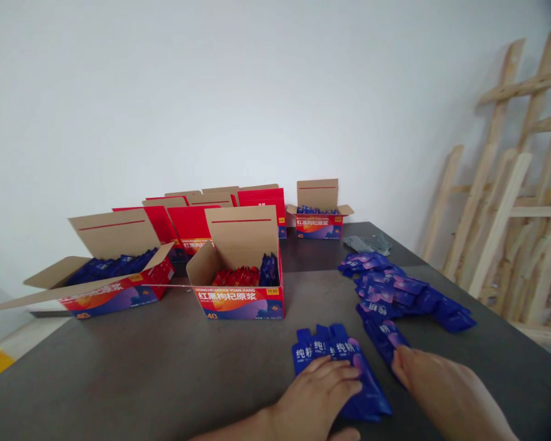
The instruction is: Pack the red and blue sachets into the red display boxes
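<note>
Several blue sachets (pixel 370 386) with white lettering lie overlapped in a small fan at the near side of the table. My left hand (pixel 319 389) rests across their middle, fingers close together and curled over them, thumb by the lower edge. To the right, my right hand (pixel 434 380) pinches the side of another blue sachet (pixel 380 337), between the fan and a loose heap. That heap of blue sachets (pixel 395 288) spreads over the right side of the table. Beyond my left hand stands an open carton (pixel 241 304) holding red sachets (pixel 236 277) and some blue ones (pixel 269 269).
An open carton of blue sachets (pixel 119 295) stands at the left, its flaps spread. Another filled carton (pixel 319 228) is at the back, near a grey cloth (pixel 367 244). More red cartons (pixel 261 199) stand along the wall. Wooden frames (pixel 505 214) lean at the right.
</note>
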### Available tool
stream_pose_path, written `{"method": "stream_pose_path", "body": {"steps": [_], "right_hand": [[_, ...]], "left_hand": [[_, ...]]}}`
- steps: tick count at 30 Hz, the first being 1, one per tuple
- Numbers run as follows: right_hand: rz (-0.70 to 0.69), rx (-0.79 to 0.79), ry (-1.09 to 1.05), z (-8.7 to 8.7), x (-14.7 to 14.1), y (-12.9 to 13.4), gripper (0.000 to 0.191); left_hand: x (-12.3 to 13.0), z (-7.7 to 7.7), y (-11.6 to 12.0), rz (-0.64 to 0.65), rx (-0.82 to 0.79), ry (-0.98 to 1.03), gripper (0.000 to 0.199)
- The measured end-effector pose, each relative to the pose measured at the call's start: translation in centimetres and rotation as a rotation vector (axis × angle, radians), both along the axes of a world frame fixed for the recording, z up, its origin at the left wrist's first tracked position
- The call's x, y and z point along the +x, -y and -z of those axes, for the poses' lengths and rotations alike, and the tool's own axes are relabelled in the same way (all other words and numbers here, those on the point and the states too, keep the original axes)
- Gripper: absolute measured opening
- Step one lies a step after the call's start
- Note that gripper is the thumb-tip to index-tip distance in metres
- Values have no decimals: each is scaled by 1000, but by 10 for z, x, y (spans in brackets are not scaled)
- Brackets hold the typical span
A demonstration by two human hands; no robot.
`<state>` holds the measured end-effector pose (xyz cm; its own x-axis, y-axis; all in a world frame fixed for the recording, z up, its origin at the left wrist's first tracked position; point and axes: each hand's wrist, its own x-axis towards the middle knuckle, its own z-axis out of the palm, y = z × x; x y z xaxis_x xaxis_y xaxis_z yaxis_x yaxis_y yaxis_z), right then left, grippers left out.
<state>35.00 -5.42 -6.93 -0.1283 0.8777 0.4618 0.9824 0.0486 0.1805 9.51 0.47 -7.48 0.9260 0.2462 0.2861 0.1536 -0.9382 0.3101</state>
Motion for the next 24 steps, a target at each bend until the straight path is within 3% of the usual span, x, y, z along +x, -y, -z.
{"method": "stream_pose_path", "body": {"steps": [3,8,12,15,18,21,24], "right_hand": [[10,-130,90,1,-36,4,35],[-112,-233,53,-4,-66,-5,26],[-54,-288,-50,15,-59,-10,39],[-73,-286,-76,34,-53,-10,43],[-36,-277,-130,44,-54,-8,46],[1,-281,-206,43,-60,-5,49],[5,-282,-281,41,-61,-3,46]], "left_hand": [[-4,-9,1,-112,-149,162,42],[-20,-12,-10,-458,-466,342,43],[-48,-17,-24,-682,-960,251,51],[-55,-26,-32,-730,-1397,244,56],[-33,-31,-40,-701,-1608,187,55],[11,-28,-40,-715,-1577,120,54],[53,-18,-32,-731,-1479,192,63]]}}
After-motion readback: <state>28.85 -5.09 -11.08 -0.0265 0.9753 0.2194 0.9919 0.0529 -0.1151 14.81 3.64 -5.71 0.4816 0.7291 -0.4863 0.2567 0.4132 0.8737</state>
